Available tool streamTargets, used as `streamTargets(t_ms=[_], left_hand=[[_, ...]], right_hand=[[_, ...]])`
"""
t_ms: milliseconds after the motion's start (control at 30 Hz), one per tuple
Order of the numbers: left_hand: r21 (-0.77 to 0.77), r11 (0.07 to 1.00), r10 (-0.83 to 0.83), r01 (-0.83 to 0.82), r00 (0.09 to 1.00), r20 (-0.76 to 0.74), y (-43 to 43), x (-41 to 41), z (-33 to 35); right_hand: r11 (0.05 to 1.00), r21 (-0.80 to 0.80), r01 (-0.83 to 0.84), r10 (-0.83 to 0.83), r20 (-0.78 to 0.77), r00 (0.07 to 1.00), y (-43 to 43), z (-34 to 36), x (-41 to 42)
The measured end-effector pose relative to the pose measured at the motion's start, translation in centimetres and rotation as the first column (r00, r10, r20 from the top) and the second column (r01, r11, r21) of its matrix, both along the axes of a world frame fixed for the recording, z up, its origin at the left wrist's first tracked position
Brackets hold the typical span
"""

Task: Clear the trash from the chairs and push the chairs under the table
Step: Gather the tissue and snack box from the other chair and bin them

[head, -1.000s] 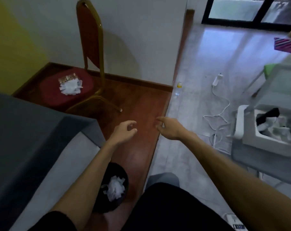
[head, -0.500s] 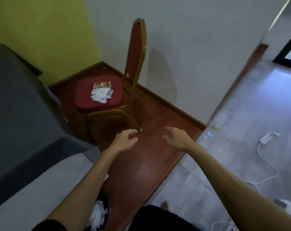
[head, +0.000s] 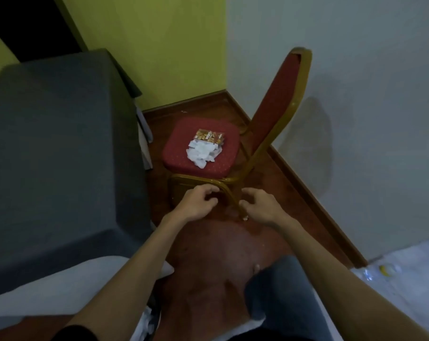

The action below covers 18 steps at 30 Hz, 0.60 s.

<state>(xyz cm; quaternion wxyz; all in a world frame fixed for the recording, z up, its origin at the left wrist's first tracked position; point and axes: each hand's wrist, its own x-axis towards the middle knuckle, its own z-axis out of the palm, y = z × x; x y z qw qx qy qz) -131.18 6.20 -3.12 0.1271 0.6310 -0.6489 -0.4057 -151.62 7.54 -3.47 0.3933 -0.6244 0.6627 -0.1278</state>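
Closer now than a moment ago, the red-cushioned chair with the gold metal frame [head: 203, 153] fills the middle of my view, and both my hands have come forward to its near legs. It stands in the corner where the green wall [head: 159, 45] meets the white wall [head: 356, 94], backrest toward one o'clock.

On the seat lies a small brown printed carton [head: 209, 137]; its white lettering looks like "Collon", though the blur leaves me unsure. Just at its six o'clock side, touching it, sits a heap of crumpled white paper scraps [head: 202, 153].

My left hand [head: 196, 204] is loosely curled at seven o'clock from the seat, fingers bent, gripping nothing. My right hand [head: 260, 206] is curled too, at five o'clock, beside the gold front leg; I cannot tell whether it touches the leg.

At nine o'clock from the chair, just beside it, the table under a dark grey cloth [head: 56, 148] takes the left of the view. Red-brown wooden floor [head: 216, 254] runs beneath me. At five o'clock, on pale floor, something yellow and clear [head: 385, 276] lies, too blurred to name.
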Motion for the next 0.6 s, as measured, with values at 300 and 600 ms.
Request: streamTargets(t_ms=[300,600], left_hand=[[0.092,0.969,0.234,-0.227,0.97,-0.062,-9.6,-1.1,4.7],[0.191,0.916,0.378,-0.354,0.919,-0.111,-14.8,2.0,8.8]], right_hand=[[0.984,0.124,-0.131,0.13,0.018,0.991,-13.8,4.2,-0.3],[0.949,0.214,-0.233,0.234,0.019,0.972,-22.2,7.9,4.1]])
